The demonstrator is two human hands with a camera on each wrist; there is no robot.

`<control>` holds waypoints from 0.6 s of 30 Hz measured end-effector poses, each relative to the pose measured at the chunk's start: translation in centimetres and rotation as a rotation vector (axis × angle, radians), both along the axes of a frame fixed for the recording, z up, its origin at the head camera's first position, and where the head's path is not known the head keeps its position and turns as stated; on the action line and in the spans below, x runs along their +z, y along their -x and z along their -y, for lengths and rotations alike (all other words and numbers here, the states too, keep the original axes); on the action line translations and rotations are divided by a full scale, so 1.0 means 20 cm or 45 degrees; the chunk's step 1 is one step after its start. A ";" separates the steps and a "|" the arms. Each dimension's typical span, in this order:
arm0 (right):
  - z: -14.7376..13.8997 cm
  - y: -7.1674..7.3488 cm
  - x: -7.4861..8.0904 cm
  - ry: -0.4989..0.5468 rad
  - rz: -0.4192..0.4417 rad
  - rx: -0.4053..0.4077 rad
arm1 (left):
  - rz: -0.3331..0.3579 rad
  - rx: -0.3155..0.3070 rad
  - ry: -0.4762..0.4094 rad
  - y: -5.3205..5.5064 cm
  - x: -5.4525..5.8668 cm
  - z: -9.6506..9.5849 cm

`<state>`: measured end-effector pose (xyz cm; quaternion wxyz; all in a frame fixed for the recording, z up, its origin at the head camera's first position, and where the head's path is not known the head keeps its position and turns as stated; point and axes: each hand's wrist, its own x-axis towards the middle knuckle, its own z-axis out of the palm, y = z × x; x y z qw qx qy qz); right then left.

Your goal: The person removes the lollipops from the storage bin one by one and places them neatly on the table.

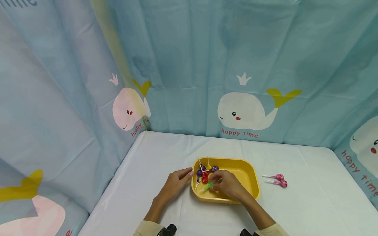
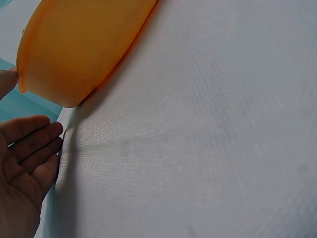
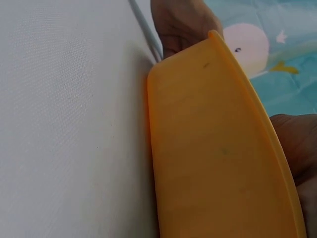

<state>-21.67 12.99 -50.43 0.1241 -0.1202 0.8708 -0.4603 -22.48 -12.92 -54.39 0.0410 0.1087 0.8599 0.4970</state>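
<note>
A yellow tray [image 1: 251, 177] stands on the table, with several wrapped lollipops gathered at its left end. Among them are red lollipops [image 1: 205, 180], purple lollipops [image 1: 214, 168] and a yellow lollipop [image 1: 209, 167]. My right hand [image 1: 227, 185] reaches into the tray with curled fingers and pinches a green lollipop [image 1: 209, 186]; its white stick points left and its head is hidden by the fingers. My left hand [image 1: 175, 184] is at the tray's left side. In the left wrist view its thumb [image 2: 7, 82] touches the rim, while the other fingers are loosely extended below.
Two pink lollipops [image 1: 280, 180] lie on the white tablecloth [image 1: 307, 203] right of the tray, sticks pointing left. A blue curtain [image 1: 183, 108] printed with whales hangs behind the table and along its sides.
</note>
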 end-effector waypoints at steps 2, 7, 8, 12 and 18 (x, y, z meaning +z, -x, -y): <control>-0.01 -0.01 0.00 -0.014 -0.013 -0.025 | -0.002 -0.004 -0.001 0.00 0.00 0.00; -0.04 -0.03 0.02 -0.039 -0.008 -0.090 | 0.000 -0.010 0.009 0.00 0.00 0.00; -0.05 -0.03 0.02 -0.039 -0.004 -0.103 | 0.002 -0.010 0.008 0.00 -0.01 0.00; -0.07 -0.04 0.03 -0.043 -0.009 -0.168 | 0.001 -0.010 0.008 0.01 -0.01 0.00; -0.11 -0.06 0.04 -0.069 -0.013 -0.284 | -0.007 -0.004 0.022 0.01 -0.01 0.01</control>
